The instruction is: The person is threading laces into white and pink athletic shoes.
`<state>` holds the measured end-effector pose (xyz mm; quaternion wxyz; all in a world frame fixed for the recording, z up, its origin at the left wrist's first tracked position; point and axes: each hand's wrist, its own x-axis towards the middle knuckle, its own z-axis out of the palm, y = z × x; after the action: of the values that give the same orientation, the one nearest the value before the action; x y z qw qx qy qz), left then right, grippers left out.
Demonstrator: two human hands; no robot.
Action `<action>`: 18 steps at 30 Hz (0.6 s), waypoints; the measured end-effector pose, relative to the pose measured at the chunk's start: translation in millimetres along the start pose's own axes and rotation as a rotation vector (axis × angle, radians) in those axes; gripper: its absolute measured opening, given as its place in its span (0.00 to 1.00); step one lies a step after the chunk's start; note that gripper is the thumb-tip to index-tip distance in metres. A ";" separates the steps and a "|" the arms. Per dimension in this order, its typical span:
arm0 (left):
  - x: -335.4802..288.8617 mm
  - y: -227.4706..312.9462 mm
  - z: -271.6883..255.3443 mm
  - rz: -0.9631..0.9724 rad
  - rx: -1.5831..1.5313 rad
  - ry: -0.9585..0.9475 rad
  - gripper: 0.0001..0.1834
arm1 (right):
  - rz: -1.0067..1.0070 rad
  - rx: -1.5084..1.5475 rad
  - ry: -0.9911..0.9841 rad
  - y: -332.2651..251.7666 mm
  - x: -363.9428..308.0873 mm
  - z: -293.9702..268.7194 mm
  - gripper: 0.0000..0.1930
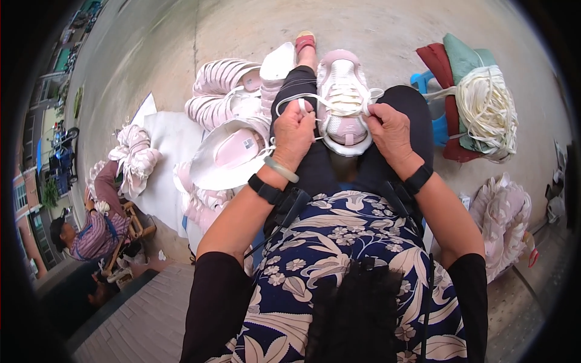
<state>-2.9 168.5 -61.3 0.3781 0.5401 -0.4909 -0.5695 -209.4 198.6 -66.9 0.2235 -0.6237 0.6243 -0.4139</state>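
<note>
A white and pale pink sneaker (346,131) rests across my thighs, its tongue and collar toward me or away partly covered by laces. A white shoelace (346,109) crosses its upper and loops out on the left side. At the left of the sneaker, my left hand (295,134) is closed, with the lace pinched between thumb and fingers. My right hand (390,133) is closed at the other side, gripping the lace close to the eyelets.
Stacked pink and white shoe parts (224,91) lie to my left beside a white sheet (175,142). A bundle of white laces (487,106) sits on coloured cloth over a blue stool (439,124) at right. More pink shoe pieces (501,224) lie nearer. Another person (91,239) sits far left.
</note>
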 end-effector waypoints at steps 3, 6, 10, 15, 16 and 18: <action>2.9 -4.7 3.3 0.049 0.085 0.018 0.03 | 0.046 -0.031 -0.063 -4.5 1.2 -5.5 0.07; 5.5 -10.2 4.8 0.099 0.138 0.055 0.02 | 0.160 -0.048 -0.108 0.7 1.6 -11.7 0.12; 6.8 -14.8 3.8 0.145 0.215 0.089 0.03 | 0.172 -0.058 -0.140 -11.4 -4.6 -13.7 0.13; 11.4 -18.9 6.4 0.217 0.285 0.101 0.02 | -0.014 -0.166 -0.178 -9.1 -10.7 -12.6 0.12; 11.5 -18.6 6.6 0.217 0.285 0.101 0.02 | -0.014 -0.167 -0.178 -8.1 -10.8 -12.9 0.12; 11.6 -17.9 6.5 0.227 0.332 0.107 0.02 | -0.077 -0.196 -0.187 -6.1 -10.4 -13.4 0.12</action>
<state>-9.1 162.5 -81.9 0.3715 0.5657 -0.6149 -0.4049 -215.2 212.6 -57.1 0.2027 -0.7020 0.6135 -0.2995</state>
